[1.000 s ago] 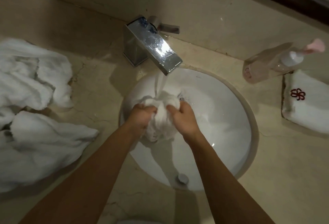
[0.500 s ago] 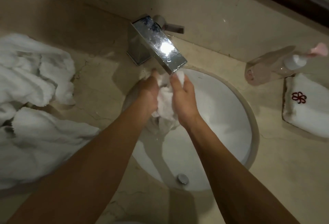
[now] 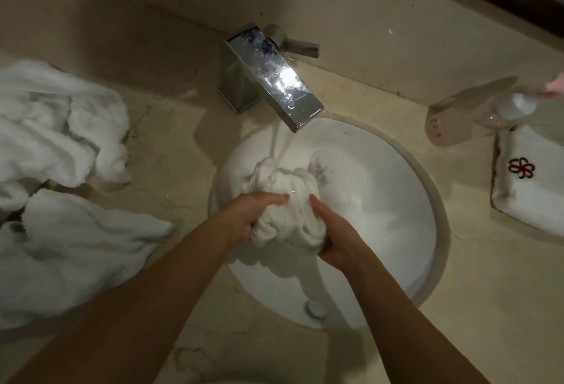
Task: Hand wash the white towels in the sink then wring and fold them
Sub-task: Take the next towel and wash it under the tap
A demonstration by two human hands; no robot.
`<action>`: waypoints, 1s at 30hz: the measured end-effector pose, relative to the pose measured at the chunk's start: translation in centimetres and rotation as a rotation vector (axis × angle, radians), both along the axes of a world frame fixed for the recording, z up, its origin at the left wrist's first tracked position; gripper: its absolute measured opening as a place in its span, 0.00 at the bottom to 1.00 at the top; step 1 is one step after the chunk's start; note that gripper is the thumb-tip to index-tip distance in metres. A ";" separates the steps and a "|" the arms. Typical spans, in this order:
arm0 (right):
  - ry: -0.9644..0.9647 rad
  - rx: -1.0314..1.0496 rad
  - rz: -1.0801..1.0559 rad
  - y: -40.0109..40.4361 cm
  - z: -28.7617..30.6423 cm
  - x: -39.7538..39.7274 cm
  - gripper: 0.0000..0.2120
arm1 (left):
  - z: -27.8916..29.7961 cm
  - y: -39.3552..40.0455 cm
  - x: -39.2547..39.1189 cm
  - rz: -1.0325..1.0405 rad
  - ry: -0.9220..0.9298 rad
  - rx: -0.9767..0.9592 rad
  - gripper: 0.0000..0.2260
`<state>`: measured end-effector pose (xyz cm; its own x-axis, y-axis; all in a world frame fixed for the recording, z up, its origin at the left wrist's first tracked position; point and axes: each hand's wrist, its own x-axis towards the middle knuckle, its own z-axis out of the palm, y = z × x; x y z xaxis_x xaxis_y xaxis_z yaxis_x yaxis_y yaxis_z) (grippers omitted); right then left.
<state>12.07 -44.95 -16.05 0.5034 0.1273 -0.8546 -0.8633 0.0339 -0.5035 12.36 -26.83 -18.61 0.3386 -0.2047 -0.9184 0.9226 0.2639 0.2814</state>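
A wet white towel (image 3: 287,209) is bunched into a ball over the round white sink (image 3: 381,200). My left hand (image 3: 244,219) grips its left side and my right hand (image 3: 335,237) cups its right side and underside, fingers curled round the cloth. Water runs from the chrome faucet (image 3: 274,78) onto the top of the towel. Several crumpled white towels (image 3: 61,185) lie in a heap on the counter to the left.
A folded white towel with a red flower emblem (image 3: 531,188) lies on the counter at the right, with a clear pump bottle (image 3: 476,112) lying behind it. The sink's drain plug (image 3: 316,307) sits near the front. The beige stone counter (image 3: 171,155) surrounds the basin.
Both hands have come back down from right under the spout into the basin with the towel, which is now bunched wider between them. The water still runs.
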 end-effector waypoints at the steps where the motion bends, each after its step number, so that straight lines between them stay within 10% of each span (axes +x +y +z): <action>1: -0.068 -0.093 0.012 0.6 0.3 0.0 0.22 | 0.1 -0.4 0.3 0.001 -0.036 0.065 0.25; 6: -0.590 -0.305 0.409 6.3 3.7 0.4 0.19 | 1.6 -1.3 4.7 0.036 -0.328 0.531 0.19; 16: -0.661 -0.557 0.269 9.4 0.0 4.8 0.21 | 1.9 -2.3 5.0 0.083 -0.355 0.173 0.22; 25: -0.696 -0.599 0.286 9.4 -1.7 5.9 0.14 | 1.4 -1.4 4.5 0.075 -0.549 0.305 0.21; 30: -0.618 -0.647 0.201 9.6 -2.3 6.1 0.22 | 1.9 -2.4 4.8 0.089 -0.322 0.229 0.23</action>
<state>18.14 -35.31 -18.36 0.9150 -0.1474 -0.3755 -0.3928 -0.5377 -0.7461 17.18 -29.26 -16.73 0.6234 0.0357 -0.7811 0.7543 0.2359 0.6128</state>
